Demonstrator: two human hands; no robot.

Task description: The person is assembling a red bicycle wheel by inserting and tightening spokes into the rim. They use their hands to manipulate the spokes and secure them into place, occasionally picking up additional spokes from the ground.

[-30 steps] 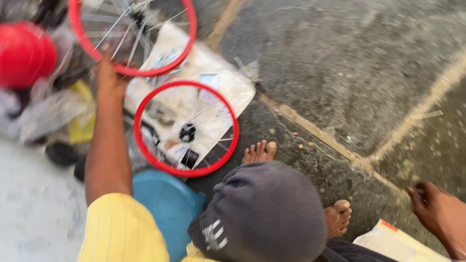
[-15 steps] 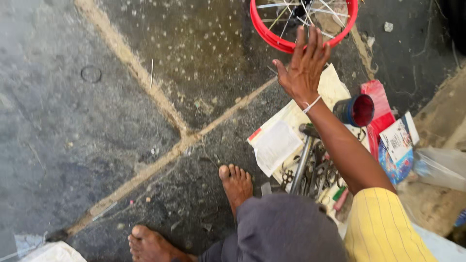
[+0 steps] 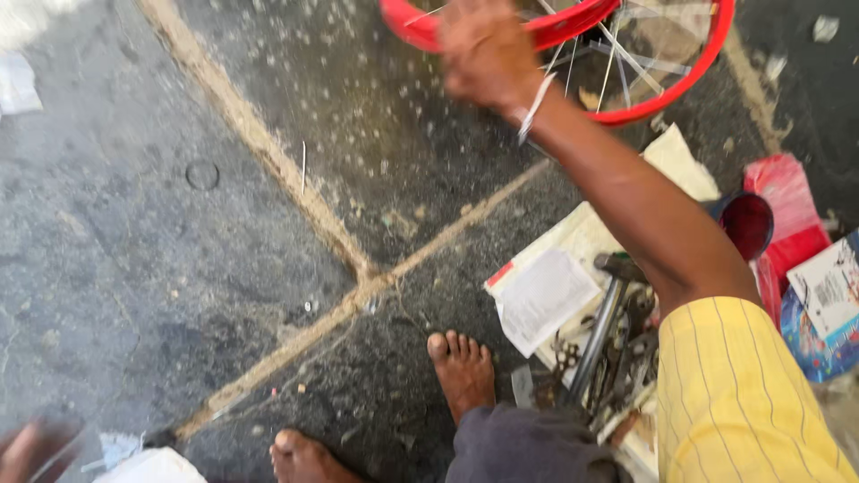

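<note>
- The red wheel rim (image 3: 626, 54) is seen at the top edge of the view, over the stone floor (image 3: 224, 224); it is partly cut off, so no long axis can be told, and its face is turned roughly upward.
- The right hand (image 3: 488, 49) is laid on the rim, blurred; whether its grip is closed around it cannot be told.
- The left hand (image 3: 27, 447) is blurred at the lower left corner; its grip cannot be told.
- The thin spokes (image 3: 608, 49) could be bent if the rim were let slip onto the tools (image 3: 608, 358) or the red cup (image 3: 747, 224) close below.

Tools (image 3: 617, 349) on paper (image 3: 546, 295) (below wheel (image 3: 626, 54))

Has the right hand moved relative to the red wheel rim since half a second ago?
Yes. The right hand has gone up onto the red wheel rim; before, it hovered open just below it.
</note>
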